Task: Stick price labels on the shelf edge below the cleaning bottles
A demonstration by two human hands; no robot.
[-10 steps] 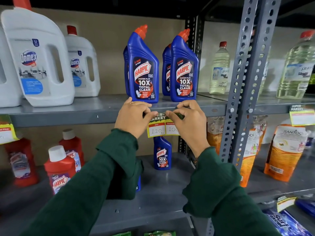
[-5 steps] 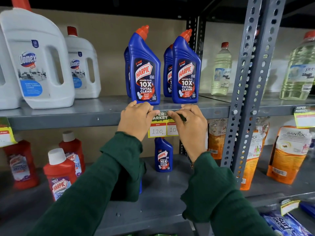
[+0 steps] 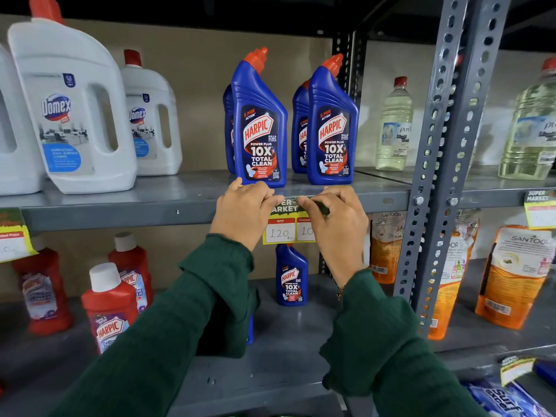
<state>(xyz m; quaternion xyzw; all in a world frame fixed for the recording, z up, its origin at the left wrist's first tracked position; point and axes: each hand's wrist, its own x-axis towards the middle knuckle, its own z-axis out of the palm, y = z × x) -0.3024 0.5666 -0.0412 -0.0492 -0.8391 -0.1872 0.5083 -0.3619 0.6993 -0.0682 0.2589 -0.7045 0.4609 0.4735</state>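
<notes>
A yellow and green price label (image 3: 284, 227) reading 120 lies against the grey shelf edge (image 3: 120, 216), just below two blue Harpic bottles (image 3: 260, 124) (image 3: 332, 127). My left hand (image 3: 245, 215) pinches and presses the label's top left part against the edge. My right hand (image 3: 337, 224) presses its top right part and covers the label's right side. Both thumbs nearly meet over the label's green header.
White Domex jugs (image 3: 72, 106) stand to the left on the same shelf. A perforated grey upright (image 3: 442, 164) stands right of my hands. Other labels hang at the far left (image 3: 13, 242) and far right (image 3: 540, 210). Red Harpic bottles (image 3: 109, 305) and orange pouches (image 3: 511, 275) fill the lower shelf.
Both hands stay on the label at the same spot on the shelf edge. The thumbs have closed in slightly toward each other over its top.
</notes>
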